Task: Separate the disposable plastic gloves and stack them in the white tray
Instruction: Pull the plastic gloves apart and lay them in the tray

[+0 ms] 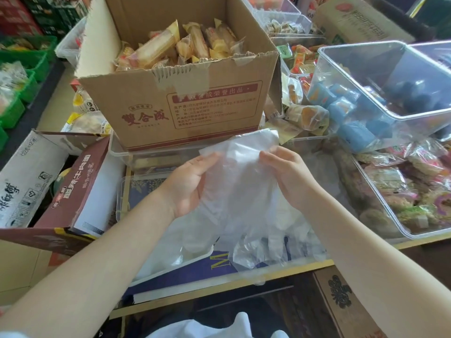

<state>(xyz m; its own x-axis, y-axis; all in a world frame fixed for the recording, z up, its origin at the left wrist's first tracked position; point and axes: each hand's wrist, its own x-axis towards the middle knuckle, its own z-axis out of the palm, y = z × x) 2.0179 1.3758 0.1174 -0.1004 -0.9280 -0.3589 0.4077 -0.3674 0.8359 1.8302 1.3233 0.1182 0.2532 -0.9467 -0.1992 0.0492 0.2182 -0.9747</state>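
A thin clear plastic glove hangs between my two hands in the middle of the view. My left hand pinches its left top edge, thumb and fingers curled on the film. Opposite it, my right hand pinches the right top edge. Below them lies a loose heap of more clear gloves near the table's front edge. A shallow clear tray sits under my left hand; I cannot tell whether it is the white tray.
An open cardboard box of wrapped snacks stands just behind the hands. Clear bins with wrapped sweets fill the right side. A brown carton and a white carton lie at the left. Green crates stand far left.
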